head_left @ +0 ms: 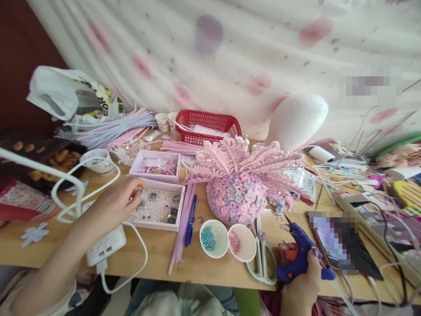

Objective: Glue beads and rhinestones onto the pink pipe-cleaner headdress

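On wooden desk (190, 267), against flower-print curtain (210, 79): flower-covered ball (235, 202) w/ fuzzy pink plumes (230, 158), mid-desk, just behind cup of turquoise beads (221, 237) & cup of pink beads (247, 241). L hand (123, 202) over bead box (158, 225), fingers curled in; can't tell if pinched shut or w/ bead inside. R hand (305, 281) wrapped round blue glue gun (300, 241), nozzle angled up, near scissors (261, 250). Looks like bead-picking step, gun at the ready. Prob. calls for light fingertip pinch on one tiny pc., w/o tipping box; also for steady wrist on R, prob. hot nozzle well off plumes, fingers & phone (332, 241). Risk, prob.: cups, easy to knock.
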The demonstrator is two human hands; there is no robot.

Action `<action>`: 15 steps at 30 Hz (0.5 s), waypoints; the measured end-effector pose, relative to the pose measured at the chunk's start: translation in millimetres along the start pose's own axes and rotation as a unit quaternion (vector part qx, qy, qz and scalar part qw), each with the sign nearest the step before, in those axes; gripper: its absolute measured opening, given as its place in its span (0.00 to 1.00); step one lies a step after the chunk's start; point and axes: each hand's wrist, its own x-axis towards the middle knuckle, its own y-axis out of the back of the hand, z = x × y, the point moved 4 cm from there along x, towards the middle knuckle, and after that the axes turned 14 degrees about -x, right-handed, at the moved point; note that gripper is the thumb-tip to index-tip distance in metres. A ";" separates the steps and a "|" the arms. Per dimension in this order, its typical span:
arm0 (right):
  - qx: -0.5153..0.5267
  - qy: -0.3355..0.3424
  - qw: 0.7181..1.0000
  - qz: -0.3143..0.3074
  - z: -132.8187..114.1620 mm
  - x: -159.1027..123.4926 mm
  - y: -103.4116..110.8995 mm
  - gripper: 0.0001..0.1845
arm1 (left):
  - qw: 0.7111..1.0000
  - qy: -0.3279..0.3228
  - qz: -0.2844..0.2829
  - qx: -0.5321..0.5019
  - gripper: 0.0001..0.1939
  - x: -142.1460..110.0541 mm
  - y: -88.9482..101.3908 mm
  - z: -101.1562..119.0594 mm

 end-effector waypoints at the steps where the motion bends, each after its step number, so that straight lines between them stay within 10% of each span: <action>1: -0.003 -0.011 1.000 0.012 -0.5 -0.6 0.1 0.18 | 1.000 0.002 -0.024 -0.005 0.14 2.7 -0.9 -0.3; 15: -0.049 -0.017 0.998 0.033 -6.1 -3.3 -2.6 0.19 | 0.971 -0.059 -0.227 0.044 0.15 28.2 -45.2 39.9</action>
